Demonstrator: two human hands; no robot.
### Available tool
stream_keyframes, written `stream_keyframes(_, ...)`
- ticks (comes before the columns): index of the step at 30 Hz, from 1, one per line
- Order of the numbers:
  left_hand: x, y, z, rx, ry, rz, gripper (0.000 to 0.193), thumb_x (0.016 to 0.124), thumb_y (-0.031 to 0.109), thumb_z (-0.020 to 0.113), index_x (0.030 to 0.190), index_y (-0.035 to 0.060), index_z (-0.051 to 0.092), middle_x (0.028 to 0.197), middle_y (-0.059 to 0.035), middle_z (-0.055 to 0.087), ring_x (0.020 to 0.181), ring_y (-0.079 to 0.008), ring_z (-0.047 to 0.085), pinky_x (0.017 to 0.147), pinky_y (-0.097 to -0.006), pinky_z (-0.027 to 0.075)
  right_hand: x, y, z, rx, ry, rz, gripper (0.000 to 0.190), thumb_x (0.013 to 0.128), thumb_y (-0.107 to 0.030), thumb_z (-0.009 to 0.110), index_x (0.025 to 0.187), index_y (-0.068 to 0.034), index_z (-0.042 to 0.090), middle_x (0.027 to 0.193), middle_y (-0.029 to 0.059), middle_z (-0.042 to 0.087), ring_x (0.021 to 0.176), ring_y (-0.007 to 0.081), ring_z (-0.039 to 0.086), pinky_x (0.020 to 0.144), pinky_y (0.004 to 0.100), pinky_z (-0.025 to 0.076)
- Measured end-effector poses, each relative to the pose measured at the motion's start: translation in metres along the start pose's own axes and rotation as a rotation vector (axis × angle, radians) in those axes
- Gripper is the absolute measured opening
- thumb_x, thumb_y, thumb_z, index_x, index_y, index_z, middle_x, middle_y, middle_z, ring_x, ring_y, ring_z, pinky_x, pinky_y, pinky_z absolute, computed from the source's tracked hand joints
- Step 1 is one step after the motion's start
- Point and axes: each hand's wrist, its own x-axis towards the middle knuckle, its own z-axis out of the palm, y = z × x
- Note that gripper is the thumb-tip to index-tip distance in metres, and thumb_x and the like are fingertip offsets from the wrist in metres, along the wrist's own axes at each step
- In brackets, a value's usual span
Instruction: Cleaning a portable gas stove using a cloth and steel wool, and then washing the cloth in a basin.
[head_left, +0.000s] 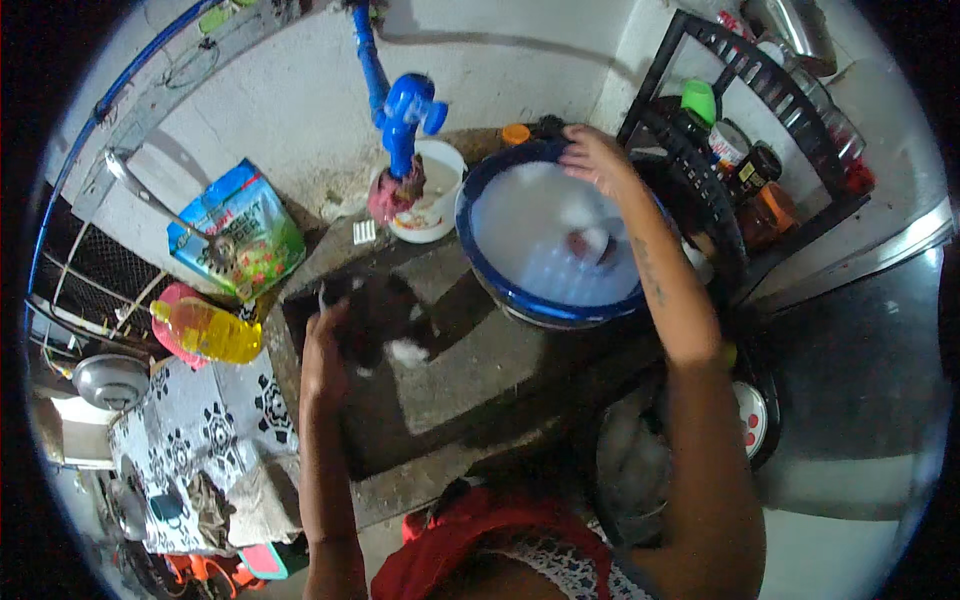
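Observation:
My left hand is at the left side of the concrete sink, closed at the edge of a dark object with white patches. Blur and shadow hide what that object is, and some of my fingers. My right hand hangs over the far rim of a blue-rimmed basin, fingers apart and nothing in them. Cloudy, whitish water fills the basin. A small reddish-brown and white item shows in the water, partly covered.
A blue faucet with cloth at its spout overhangs a white tub. At left are a detergent pouch, a ladle and a yellow liquid bottle. A black rack with jars stands right; a dark round vessel sits below.

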Motion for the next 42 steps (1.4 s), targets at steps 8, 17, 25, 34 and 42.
stream_keyframes(8, 0.063, -0.003, 0.057, 0.091, -0.354, -0.081, 0.038, 0.092, 0.033, 0.055, 0.102, -0.0026, 0.064, 0.093, -0.0095, 0.068, 0.078, -0.0156, 0.064, 0.068, -0.0308, 0.049, 0.022, 0.106, -0.025, -0.007, 0.144, 0.172, 0.037, 0.092, -0.028, 0.053, 0.116, -0.001, 0.057, 0.117, 0.0176, 0.061, 0.106, 0.0291, 0.059, 0.093, 0.0411, 0.049)
stream_keyframes(17, 0.118, -0.042, 0.073, 0.922, -0.869, 0.793, 0.021, 0.08, 0.003, 0.059, 0.1, 0.0006, 0.063, 0.098, -0.0117, 0.065, 0.087, -0.02, 0.059, 0.076, -0.0316, 0.046, -0.065, 0.028, 0.082, 0.013, -0.808, 0.302, 0.04, 0.093, -0.033, 0.054, 0.111, 0.002, 0.06, 0.107, 0.0141, 0.066, 0.093, 0.0229, 0.066, 0.082, 0.0363, 0.055)
stream_keyframes(25, 0.16, -0.044, 0.055, 0.81, -1.024, 0.557, 0.035, 0.076, 0.026, 0.067, 0.096, -0.0001, 0.056, 0.082, -0.0134, 0.054, 0.08, -0.0302, 0.055, 0.076, -0.0437, 0.045, -0.015, 0.093, 0.006, -0.41, -0.005, 0.132, 0.02, 0.087, -0.019, 0.062, 0.097, -0.002, 0.062, 0.087, 0.0111, 0.063, 0.069, 0.0247, 0.064, 0.063, 0.0368, 0.056)
stream_keyframes(34, 0.173, -0.085, -0.005, 1.127, -0.692, 1.395, 0.03, 0.064, 0.007, 0.065, 0.093, 0.0022, 0.058, 0.088, -0.0184, 0.06, 0.088, -0.0376, 0.058, 0.078, -0.0427, 0.046, -0.094, 0.024, 0.137, 0.137, -0.911, 0.182, 0.034, 0.095, -0.029, 0.051, 0.118, -0.005, 0.057, 0.115, 0.0091, 0.06, 0.11, 0.024, 0.058, 0.092, 0.0346, 0.048)
stream_keyframes(42, 0.154, -0.015, 0.044, 1.41, -0.95, 1.04, 0.021, 0.07, 0.005, 0.065, 0.09, 0.0017, 0.068, 0.09, -0.0082, 0.07, 0.08, -0.0197, 0.065, 0.075, -0.0351, 0.051, -0.155, 0.147, 0.15, 0.267, -0.18, -0.123, 0.043, 0.091, -0.044, 0.054, 0.118, -0.012, 0.059, 0.108, -0.0009, 0.061, 0.098, 0.0129, 0.056, 0.079, 0.0289, 0.043)
